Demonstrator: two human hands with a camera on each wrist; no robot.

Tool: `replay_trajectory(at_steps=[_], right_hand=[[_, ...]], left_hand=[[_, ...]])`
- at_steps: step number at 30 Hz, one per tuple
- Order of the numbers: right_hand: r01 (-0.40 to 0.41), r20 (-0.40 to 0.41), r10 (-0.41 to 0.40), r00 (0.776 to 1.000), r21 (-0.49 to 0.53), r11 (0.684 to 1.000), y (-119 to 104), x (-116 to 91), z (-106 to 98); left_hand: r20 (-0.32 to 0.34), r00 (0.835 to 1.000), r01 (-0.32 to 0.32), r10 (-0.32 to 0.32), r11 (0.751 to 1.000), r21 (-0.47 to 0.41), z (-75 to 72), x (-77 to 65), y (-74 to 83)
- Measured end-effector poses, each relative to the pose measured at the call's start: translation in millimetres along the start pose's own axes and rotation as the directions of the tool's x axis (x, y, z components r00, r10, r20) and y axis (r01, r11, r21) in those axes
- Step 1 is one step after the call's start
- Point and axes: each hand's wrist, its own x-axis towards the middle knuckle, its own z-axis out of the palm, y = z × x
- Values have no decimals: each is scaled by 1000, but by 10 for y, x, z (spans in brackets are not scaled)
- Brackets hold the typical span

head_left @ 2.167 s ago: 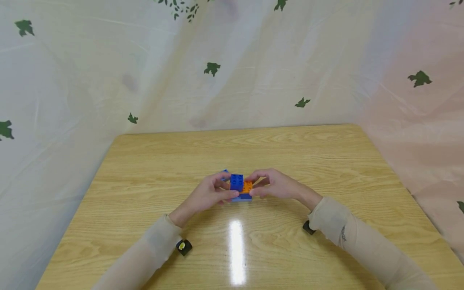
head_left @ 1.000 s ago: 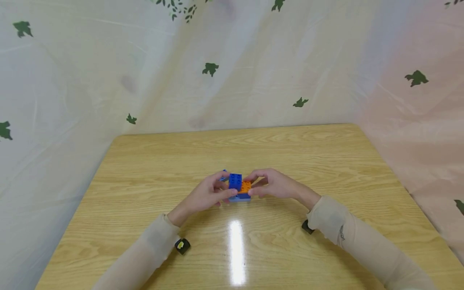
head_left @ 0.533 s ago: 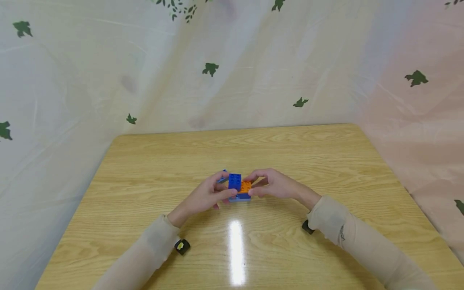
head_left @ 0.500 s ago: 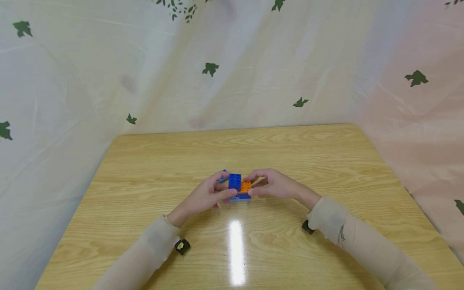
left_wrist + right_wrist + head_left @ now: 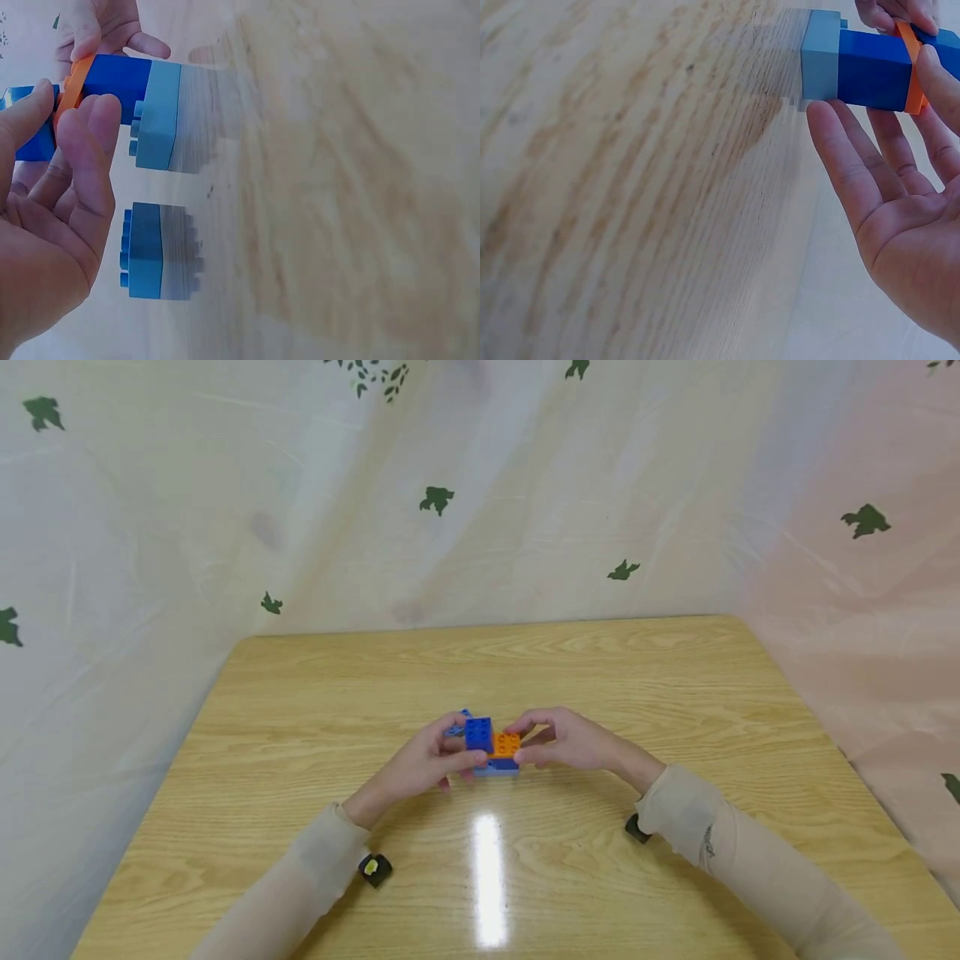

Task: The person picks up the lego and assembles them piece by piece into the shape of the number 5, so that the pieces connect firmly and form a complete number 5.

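Note:
Between the two hands, a small stack of toy building bricks stands on the table. At its base is a light blue brick (image 5: 159,116), with a dark blue brick (image 5: 874,71) on it and a thin orange brick (image 5: 508,743) above. My left hand (image 5: 420,768) pinches another dark blue brick (image 5: 477,735) between thumb and fingers, at the left end of the orange one. From the right, my right hand (image 5: 573,743) grips the orange brick, thumb and fingers at its sides. A loose light blue brick (image 5: 145,251) lies beside the stack, partly behind my left fingers in the head view.
The wooden table (image 5: 360,677) reaches back to a pale cloth (image 5: 337,527) with green leaf prints. A small black device (image 5: 376,869) sits at the left cuff and another black device (image 5: 637,828) at the right cuff.
The upper dark blue brick has shifted left with my left fingers, and more orange studs show. More of the loose light blue brick is visible. My right hand stays in place.

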Motion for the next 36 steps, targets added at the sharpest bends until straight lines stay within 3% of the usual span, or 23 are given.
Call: replay_trajectory(at_steps=[20,28,36], right_hand=[[5,-15,-5,1000,1,1000,-19,0,19],[-7,-16,7,1000,2,1000,-1,4,4],[-1,-4,1,1000,0,1000,-9,8,5]], left_hand=[[-57,998,-15,24,989,149,53,5,28],[-32,999,-11,15,991,132,55,17,45],[-1,998,57,-57,993,104,10,42,51]])
